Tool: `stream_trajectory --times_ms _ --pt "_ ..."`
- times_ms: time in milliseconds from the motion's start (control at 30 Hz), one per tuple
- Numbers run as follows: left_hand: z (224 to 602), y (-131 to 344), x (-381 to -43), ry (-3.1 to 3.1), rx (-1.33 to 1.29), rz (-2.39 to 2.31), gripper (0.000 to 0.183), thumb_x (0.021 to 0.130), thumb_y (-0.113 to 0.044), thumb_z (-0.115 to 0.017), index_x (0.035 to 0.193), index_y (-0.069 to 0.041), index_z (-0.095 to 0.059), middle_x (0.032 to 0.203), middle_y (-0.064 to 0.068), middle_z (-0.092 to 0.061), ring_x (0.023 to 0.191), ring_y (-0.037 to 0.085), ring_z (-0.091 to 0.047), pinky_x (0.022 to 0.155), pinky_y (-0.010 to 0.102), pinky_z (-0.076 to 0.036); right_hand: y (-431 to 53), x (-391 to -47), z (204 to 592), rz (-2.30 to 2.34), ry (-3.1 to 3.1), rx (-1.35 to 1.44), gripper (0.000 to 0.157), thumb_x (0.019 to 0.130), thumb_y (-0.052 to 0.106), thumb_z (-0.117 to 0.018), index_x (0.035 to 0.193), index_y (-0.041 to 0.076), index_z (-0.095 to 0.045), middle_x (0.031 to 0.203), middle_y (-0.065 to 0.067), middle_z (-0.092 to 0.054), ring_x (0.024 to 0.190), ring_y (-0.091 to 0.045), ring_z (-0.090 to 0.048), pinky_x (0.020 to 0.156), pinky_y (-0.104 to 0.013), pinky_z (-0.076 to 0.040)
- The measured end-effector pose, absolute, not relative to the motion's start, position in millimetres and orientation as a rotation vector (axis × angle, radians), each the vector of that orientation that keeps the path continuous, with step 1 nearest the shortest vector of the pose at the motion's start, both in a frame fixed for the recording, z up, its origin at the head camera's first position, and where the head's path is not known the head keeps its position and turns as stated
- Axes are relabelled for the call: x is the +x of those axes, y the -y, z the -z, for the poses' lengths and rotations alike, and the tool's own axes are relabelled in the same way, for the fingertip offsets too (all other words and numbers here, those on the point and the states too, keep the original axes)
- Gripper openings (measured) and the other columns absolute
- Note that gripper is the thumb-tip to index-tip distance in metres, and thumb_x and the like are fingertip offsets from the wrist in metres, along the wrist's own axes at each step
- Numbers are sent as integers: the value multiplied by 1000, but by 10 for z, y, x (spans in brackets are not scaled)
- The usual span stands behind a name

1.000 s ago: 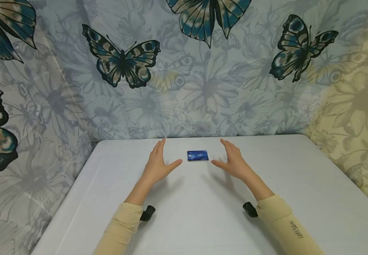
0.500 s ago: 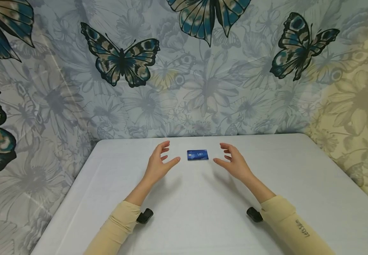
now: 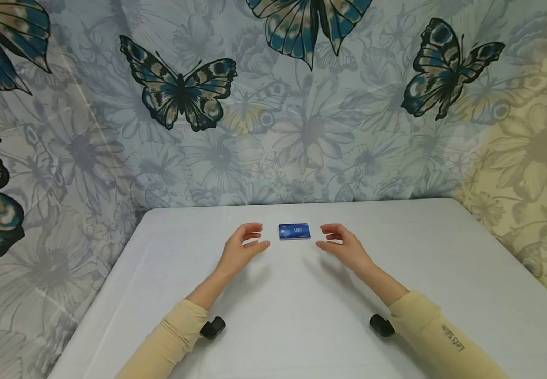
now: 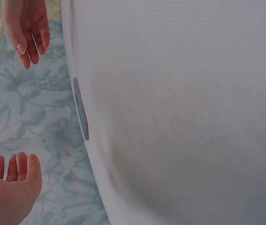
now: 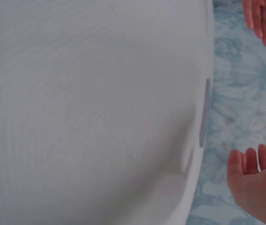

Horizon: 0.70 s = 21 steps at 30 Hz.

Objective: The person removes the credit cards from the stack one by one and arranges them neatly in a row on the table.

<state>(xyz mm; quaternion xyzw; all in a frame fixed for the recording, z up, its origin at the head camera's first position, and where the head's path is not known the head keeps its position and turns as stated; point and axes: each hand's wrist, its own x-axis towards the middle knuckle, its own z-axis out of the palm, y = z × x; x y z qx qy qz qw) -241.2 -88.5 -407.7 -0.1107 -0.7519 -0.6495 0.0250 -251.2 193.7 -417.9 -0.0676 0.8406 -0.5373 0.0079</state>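
A blue card printed with "VIP" lies flat on the white table, between my two hands. My left hand hovers to the card's left, fingers loosely bent inward and the thumb pointing toward the card. On the other side my right hand mirrors it, fingers relaxed and holding nothing. Gaps show between both hands and the card. In the left wrist view the card appears edge-on near the table's far edge, as does the card in the right wrist view.
The white table runs back to a wall covered with butterfly and flower prints. Black wrist cameras hang beneath the yellow sleeves. Shadows of the arms fall on the tabletop.
Both hands have gone from spread, straight fingers to loosely bent ones, fingertips turning inward and lower toward the card. The card has stayed in its place.
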Motion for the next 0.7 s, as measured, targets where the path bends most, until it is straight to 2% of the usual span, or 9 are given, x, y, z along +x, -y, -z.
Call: stream_trajectory --times_ms 367,533,700 --pt "4200 821 -2440 2524 -366 1875 43 83 -14 -78 122 -7 -61 121 11 -61 106 22 -59 91 35 -50 -1905 -2538 4272 1538 -2614 -198 49 91 19 -69 134 2 -50 132 -18 -53 115 -30 -50 89 -41 -46" --pt "4239 791 -2480 2616 -383 1803 46 83 -14 -77 124 -4 -59 123 14 -61 104 23 -60 84 34 -52 -1882 -2569 4304 1484 -2638 -208 47 91 19 -70 132 3 -52 129 -17 -56 112 -29 -51 89 -41 -44" --pt "4261 742 -2552 2692 -362 1743 47 83 -13 -77 125 -3 -59 122 15 -62 105 24 -60 85 37 -51 -1868 -2638 4339 1405 -2675 -239 47 89 17 -71 130 3 -54 127 -16 -58 111 -29 -53 90 -42 -44"
